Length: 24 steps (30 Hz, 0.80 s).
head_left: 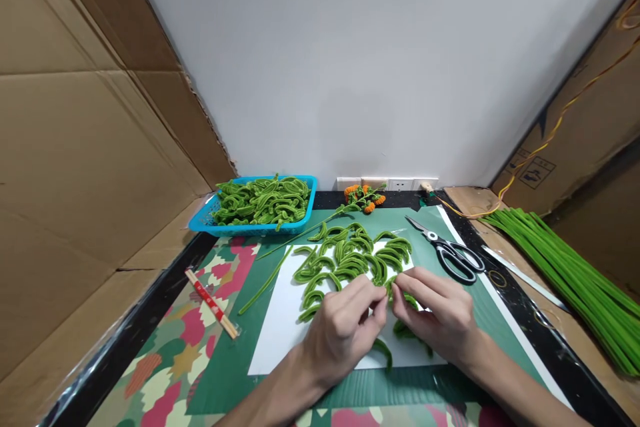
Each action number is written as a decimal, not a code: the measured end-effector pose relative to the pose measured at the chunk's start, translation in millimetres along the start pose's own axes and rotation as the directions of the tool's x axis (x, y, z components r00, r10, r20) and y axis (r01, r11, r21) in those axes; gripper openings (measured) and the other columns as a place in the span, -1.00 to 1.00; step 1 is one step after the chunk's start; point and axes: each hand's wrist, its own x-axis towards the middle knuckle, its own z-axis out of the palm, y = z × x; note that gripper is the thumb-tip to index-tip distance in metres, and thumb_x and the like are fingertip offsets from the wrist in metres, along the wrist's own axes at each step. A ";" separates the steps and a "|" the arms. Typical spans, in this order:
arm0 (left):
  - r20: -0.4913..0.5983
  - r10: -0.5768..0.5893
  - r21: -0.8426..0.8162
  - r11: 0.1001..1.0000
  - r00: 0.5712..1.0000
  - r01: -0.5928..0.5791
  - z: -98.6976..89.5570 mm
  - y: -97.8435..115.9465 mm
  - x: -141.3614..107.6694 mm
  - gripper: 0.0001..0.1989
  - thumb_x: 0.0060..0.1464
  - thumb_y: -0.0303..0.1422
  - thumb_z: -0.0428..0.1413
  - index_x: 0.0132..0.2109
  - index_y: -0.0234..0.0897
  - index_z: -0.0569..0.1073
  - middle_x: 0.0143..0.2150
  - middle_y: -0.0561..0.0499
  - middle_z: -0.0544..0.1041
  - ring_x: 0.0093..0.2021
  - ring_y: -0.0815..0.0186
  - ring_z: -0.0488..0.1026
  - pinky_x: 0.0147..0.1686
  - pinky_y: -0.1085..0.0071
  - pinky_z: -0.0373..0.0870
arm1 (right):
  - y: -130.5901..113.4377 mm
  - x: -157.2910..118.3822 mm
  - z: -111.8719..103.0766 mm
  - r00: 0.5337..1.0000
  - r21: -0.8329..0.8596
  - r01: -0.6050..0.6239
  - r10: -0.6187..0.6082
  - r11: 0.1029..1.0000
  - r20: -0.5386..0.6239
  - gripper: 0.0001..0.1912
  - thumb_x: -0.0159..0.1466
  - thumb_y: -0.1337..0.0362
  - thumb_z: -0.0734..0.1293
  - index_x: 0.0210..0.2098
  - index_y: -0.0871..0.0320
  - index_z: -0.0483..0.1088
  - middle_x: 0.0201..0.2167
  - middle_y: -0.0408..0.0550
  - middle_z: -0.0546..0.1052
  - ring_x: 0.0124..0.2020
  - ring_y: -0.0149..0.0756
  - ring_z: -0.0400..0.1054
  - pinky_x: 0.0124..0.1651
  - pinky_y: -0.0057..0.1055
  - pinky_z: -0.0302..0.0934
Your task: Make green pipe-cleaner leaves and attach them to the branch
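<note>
As the left hand (343, 320) and right hand (440, 310) pinch a green strip (391, 282), it lies between them.

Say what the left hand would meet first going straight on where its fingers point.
Past the green fuzzy piece at its fingertips, the left hand would likely meet the right hand first, at its fingertips. Exact depth between them is unclear.

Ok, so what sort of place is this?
Probably a tabletop craft corner: there are black-handled scissors, a blue plastic basket piled with fuzzy green pieces, and a bundle of long green pipe cleaners.
</note>
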 end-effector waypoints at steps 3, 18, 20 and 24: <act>0.031 0.121 0.140 0.982 0.992 -0.125 1.4 -4.4 -4.3 -0.82 0.31 -0.64 0.09 -0.19 -0.30 0.47 -0.41 0.10 0.33 -0.45 0.37 0.29 -0.47 0.39 0.18 | -2.4 0.3 1.8 0.999 0.046 -0.041 0.040 0.998 0.018 -0.83 0.35 0.55 0.38 -0.27 0.18 0.48 -0.50 -0.13 0.47 -0.58 -0.44 0.26 -0.49 -0.47 0.17; 0.406 -0.551 -0.577 0.463 0.729 0.672 -2.5 10.0 7.1 -0.68 0.42 -0.08 0.12 -0.14 -0.26 0.44 -0.54 0.20 0.35 -0.65 0.49 0.32 -0.66 0.58 0.14 | 1.3 -3.9 -0.7 0.993 0.008 0.088 -0.087 0.996 -0.085 -0.78 0.33 0.58 0.41 -0.12 0.17 0.51 -0.36 0.00 0.63 -0.43 -0.34 0.50 -0.34 -0.44 0.41; 0.494 -0.529 -0.614 0.350 0.690 0.708 -2.2 8.1 7.8 -0.61 0.40 0.01 0.10 -0.14 -0.26 0.43 -0.52 0.18 0.38 -0.69 0.50 0.30 -0.72 0.60 0.06 | 1.3 -4.4 -1.9 0.990 0.022 0.124 -0.122 0.992 -0.072 -0.78 0.34 0.58 0.40 -0.09 0.20 0.52 -0.32 0.05 0.65 -0.39 -0.31 0.53 -0.32 -0.42 0.44; 0.547 -0.462 -0.637 0.310 0.698 0.706 -1.9 7.3 7.1 -0.56 0.41 0.03 0.10 -0.21 -0.30 0.43 -0.41 0.09 0.47 -0.67 0.57 0.29 -0.69 0.63 0.05 | 3.0 -6.9 -3.5 0.981 0.008 0.185 -0.184 0.983 -0.054 -0.77 0.35 0.58 0.40 -0.03 0.27 0.53 -0.28 0.13 0.66 -0.34 -0.26 0.57 -0.31 -0.38 0.47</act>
